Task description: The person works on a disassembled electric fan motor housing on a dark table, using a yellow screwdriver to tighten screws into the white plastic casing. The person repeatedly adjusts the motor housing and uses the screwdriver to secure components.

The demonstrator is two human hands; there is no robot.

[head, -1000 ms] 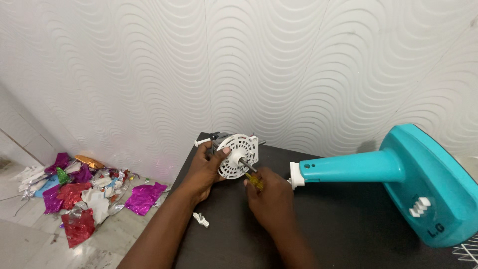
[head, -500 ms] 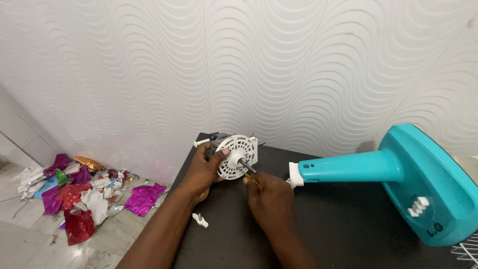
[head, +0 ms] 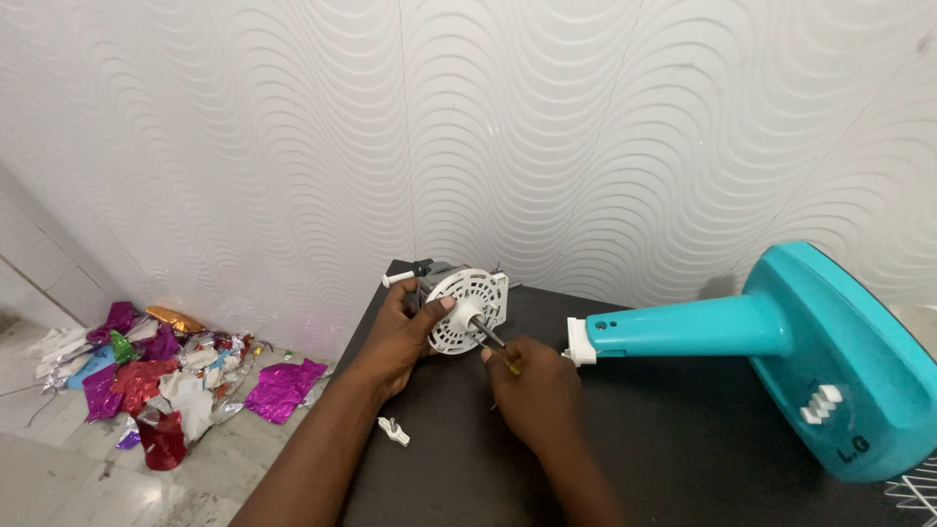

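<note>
The fan motor (head: 467, 310) has a white matt plastic cover and a bare metal shaft. The turquoise fan stand (head: 781, 351) is smooth, glossy plastic. The table (head: 683, 468) is dark and matt, and the foil scraps (head: 146, 366) on the floor are shiny.

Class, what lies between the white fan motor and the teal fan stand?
In the head view, the right hand with a screwdriver lies between the motor and stand.

Both forearms come in from the bottom edge and point up toward the middle. The left hand (head: 405, 332) is curled, with the thumb stretched out to the right and the fingers wrapped around the far side. The right hand (head: 532, 390) is closed in a loose fist, knuckles up, just beside the left one.
</note>
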